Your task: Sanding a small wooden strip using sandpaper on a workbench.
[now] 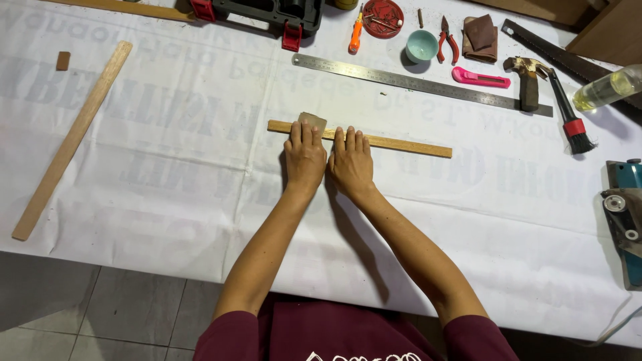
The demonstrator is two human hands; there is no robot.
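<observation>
Head view is showing both hands lying flat, palms down, side by side on a thin wooden strip on the white-covered bench. The left hand is pressing a brownish sandpaper piece onto the strip, fingers extended; the right hand is resting open beside it. Beyond, a steel ruler is lying, then a pink cutter, hammer and small cup. A longer wooden slat is lying well apart, left.

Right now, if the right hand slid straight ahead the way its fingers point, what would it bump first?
The right hand already lies on the wooden strip. Beyond it the cloth looks bare until the long steel ruler, probably the first thing it would meet.
</observation>
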